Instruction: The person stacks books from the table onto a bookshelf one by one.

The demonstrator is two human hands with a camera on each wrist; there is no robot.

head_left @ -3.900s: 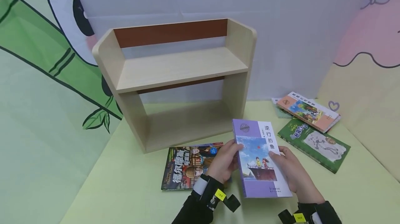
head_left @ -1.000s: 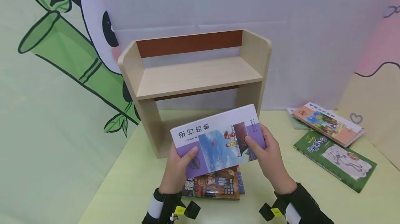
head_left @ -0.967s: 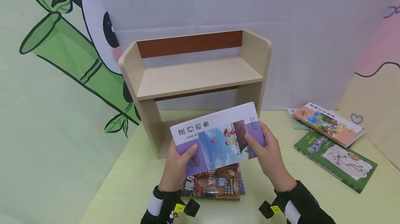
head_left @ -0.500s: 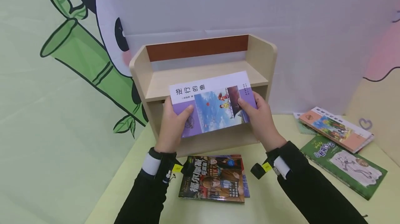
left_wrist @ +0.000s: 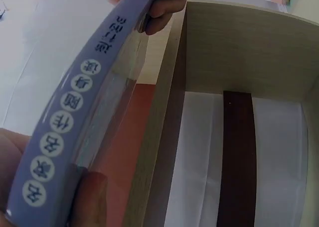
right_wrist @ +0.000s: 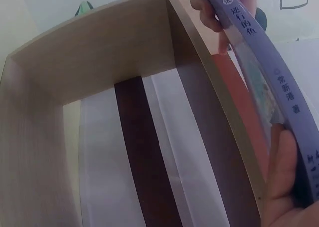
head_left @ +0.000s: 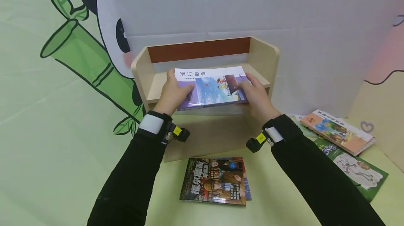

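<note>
A purple and white paperback book [head_left: 213, 87] lies nearly flat in the air, its length running left to right, in front of the upper shelf of a pale wooden bookshelf [head_left: 205, 136]. My left hand [head_left: 173, 93] grips its left end, thumb on the cover. At the opposite end my right hand [head_left: 257, 98] holds it the same way. The purple spine [left_wrist: 75, 107] faces the left wrist camera, with the book beside the shelf board's front edge. In the right wrist view too, the book [right_wrist: 271, 72] is beside that board. Whether it touches the board I cannot tell.
A dark comic-style book [head_left: 213, 182] lies on the pale table with another book partly under it, before the bookshelf. To the right, an orange and white book [head_left: 336, 129] overlaps a green book [head_left: 359, 170]. Behind stands a printed cloth backdrop [head_left: 315, 50].
The book was upright in both hands, then was turned sideways. Both hands have since carried it up and forward to the upper shelf, tilting it flatter. The head view has shifted.
</note>
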